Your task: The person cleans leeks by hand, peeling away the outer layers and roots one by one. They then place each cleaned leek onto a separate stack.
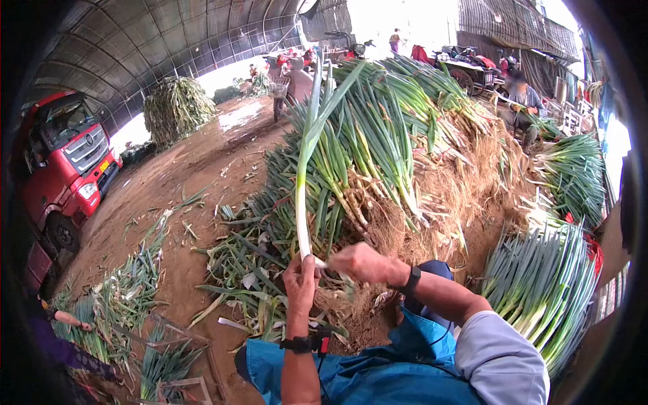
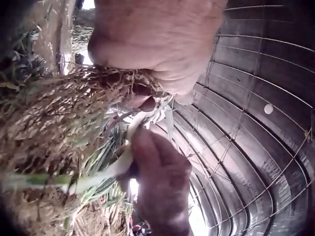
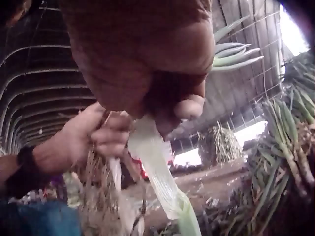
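Observation:
My left hand (image 1: 302, 287) grips a long green onion (image 1: 303, 209) near its root end. Its white stalk stands upright, green leaves at the top. Brown stringy roots (image 2: 54, 123) hang by that hand in the left wrist view. Close on the right, my blurred right hand (image 1: 364, 263) has its fingers curled. In the right wrist view this hand pinches a pale, ribbed strip of outer leaf (image 3: 160, 172), which turns green lower down. The left wrist view shows its thumb and fingers closed on the strip, partly hidden behind one another.
A large heap of green onions (image 1: 378, 142) rises in front, roots facing me. Trimmed bundles (image 1: 547, 283) lie at right, where another person (image 1: 523, 101) sits. Leaf scraps (image 1: 243, 270) cover the ground at left. A red truck (image 1: 74, 155) stands farther left; a person's arm (image 1: 71, 318) shows lower left.

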`<action>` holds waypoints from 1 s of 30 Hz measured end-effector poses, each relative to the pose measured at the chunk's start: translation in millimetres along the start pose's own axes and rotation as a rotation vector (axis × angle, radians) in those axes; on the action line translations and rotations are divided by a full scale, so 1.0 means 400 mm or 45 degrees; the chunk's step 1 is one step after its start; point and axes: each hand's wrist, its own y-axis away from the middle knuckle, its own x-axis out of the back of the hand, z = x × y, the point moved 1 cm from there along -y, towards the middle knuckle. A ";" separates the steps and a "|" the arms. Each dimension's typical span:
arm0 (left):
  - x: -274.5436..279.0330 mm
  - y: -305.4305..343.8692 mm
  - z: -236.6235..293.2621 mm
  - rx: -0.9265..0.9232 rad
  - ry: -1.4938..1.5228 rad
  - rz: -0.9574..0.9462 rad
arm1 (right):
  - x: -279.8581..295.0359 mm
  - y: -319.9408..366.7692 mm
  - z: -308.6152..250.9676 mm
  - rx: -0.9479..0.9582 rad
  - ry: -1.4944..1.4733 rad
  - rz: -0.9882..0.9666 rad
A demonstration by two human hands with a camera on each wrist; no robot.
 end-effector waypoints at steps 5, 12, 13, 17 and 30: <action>-0.025 0.018 -0.039 -0.106 -0.313 0.183 | 0.083 -0.004 0.035 -0.366 -0.522 0.018; -0.061 0.057 -0.129 -0.664 -1.018 0.125 | 0.037 -0.201 0.138 -1.015 -1.231 0.692; -0.056 0.050 -0.141 -0.743 -1.144 0.147 | 0.033 -0.195 0.086 -1.031 -1.464 0.630; -0.030 0.049 -0.199 -0.666 -1.097 0.037 | -0.043 -0.176 0.093 -1.076 -1.818 0.819; -0.059 -0.057 -0.021 0.355 -0.008 -0.419 | 0.250 -0.212 0.268 -0.903 -1.654 1.375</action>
